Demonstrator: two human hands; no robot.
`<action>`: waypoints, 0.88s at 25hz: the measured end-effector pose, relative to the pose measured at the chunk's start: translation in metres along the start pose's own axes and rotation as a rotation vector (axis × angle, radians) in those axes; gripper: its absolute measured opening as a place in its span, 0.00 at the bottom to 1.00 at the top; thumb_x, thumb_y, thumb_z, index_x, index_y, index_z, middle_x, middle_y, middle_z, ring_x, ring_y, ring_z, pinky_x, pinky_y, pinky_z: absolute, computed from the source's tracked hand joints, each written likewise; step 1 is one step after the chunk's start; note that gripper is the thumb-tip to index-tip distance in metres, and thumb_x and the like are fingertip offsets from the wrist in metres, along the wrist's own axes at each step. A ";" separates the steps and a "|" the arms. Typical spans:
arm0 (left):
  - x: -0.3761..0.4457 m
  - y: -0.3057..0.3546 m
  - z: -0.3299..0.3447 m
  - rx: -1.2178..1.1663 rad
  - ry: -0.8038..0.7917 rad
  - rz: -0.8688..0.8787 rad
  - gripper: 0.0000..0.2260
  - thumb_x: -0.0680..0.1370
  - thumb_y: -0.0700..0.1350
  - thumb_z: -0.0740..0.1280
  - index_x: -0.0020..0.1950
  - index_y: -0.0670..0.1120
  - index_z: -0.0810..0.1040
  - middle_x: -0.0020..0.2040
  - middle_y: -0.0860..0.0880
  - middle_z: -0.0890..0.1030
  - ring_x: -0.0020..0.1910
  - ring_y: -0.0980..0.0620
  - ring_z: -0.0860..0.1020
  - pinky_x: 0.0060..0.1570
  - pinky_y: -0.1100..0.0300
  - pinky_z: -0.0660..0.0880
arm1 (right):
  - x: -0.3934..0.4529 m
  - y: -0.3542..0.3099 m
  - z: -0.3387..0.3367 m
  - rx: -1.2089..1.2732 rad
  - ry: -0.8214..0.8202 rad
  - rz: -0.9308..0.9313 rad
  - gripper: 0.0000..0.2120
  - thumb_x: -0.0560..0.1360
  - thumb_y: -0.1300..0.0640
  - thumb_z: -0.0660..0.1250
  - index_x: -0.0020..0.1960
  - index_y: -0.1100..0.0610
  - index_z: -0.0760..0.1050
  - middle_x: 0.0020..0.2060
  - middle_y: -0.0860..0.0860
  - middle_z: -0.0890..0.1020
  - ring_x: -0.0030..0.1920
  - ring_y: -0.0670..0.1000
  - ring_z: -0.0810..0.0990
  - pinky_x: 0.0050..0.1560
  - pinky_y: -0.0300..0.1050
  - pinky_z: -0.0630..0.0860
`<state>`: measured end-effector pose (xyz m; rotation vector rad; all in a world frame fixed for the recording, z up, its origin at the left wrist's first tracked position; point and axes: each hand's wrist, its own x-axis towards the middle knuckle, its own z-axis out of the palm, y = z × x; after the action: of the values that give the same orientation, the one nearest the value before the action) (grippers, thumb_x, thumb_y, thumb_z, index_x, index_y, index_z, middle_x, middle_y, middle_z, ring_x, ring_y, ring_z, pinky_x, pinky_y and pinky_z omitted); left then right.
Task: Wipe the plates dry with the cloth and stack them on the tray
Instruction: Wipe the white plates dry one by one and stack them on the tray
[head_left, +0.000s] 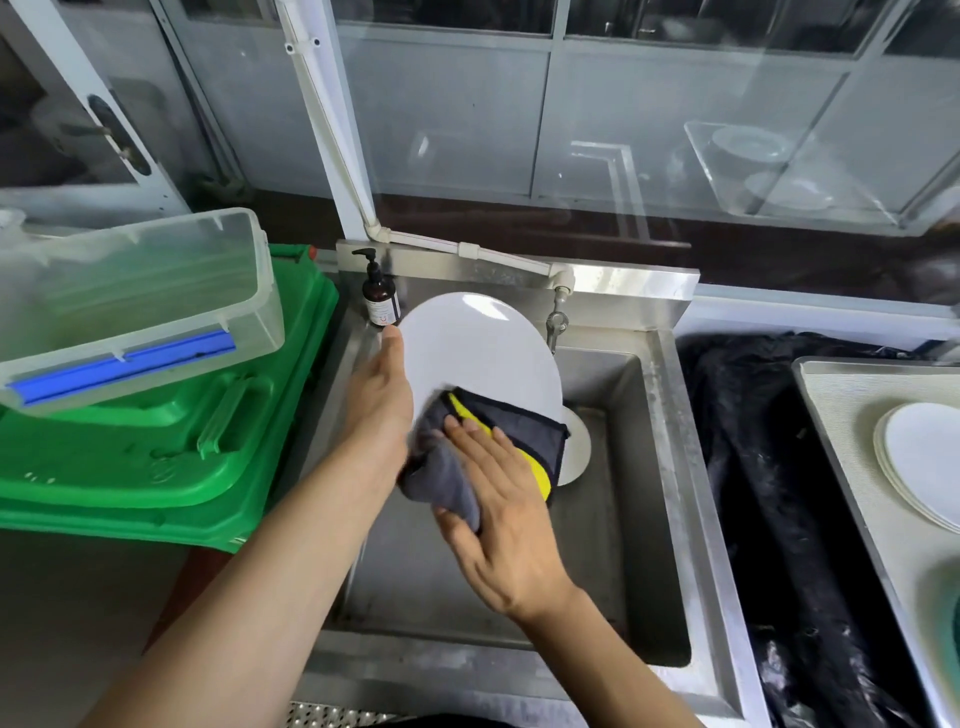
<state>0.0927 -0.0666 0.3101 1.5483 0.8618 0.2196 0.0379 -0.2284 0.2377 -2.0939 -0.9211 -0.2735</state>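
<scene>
Over the steel sink (660, 467) a white oval plate (478, 353) is held tilted on edge. My left hand (379, 395) grips its left rim, thumb up along the edge. A grey and yellow cloth (519, 436) lies against the plate's lower face, and my right hand (498, 525) presses it there with straight fingers. Another white plate (577, 452) lies in the sink behind the cloth, mostly hidden. At the right edge a stack of white plates (919, 457) sits on a grey tray (841, 457).
A brown pump bottle (380, 296) stands at the sink's back left corner, a tap (557, 317) at the back. Left of the sink, green crates (156, 447) carry a clear plastic box (135, 306). Black plastic sheeting (769, 467) lies between sink and tray.
</scene>
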 end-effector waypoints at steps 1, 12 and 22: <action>-0.001 0.000 0.000 0.027 -0.001 0.006 0.26 0.80 0.68 0.54 0.67 0.53 0.78 0.61 0.48 0.81 0.55 0.45 0.80 0.58 0.52 0.75 | 0.005 -0.004 0.000 -0.009 -0.014 -0.038 0.28 0.82 0.47 0.60 0.79 0.57 0.67 0.80 0.51 0.67 0.81 0.50 0.62 0.80 0.56 0.60; -0.002 0.013 -0.009 -0.408 -0.171 -0.323 0.15 0.82 0.57 0.62 0.51 0.47 0.80 0.35 0.43 0.86 0.30 0.46 0.85 0.26 0.54 0.80 | 0.033 0.007 -0.039 0.150 0.247 0.218 0.21 0.70 0.70 0.71 0.58 0.52 0.82 0.45 0.47 0.84 0.44 0.50 0.81 0.46 0.43 0.76; 0.003 -0.008 -0.016 -0.084 -0.221 -0.024 0.14 0.80 0.59 0.65 0.55 0.51 0.82 0.56 0.45 0.84 0.58 0.42 0.80 0.61 0.44 0.77 | 0.038 0.034 -0.082 1.013 0.450 0.807 0.06 0.70 0.52 0.78 0.44 0.53 0.85 0.36 0.56 0.82 0.35 0.54 0.81 0.33 0.49 0.79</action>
<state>0.0819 -0.0533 0.3045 1.4524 0.6883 0.0644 0.0979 -0.2844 0.2884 -1.2051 0.1283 0.1403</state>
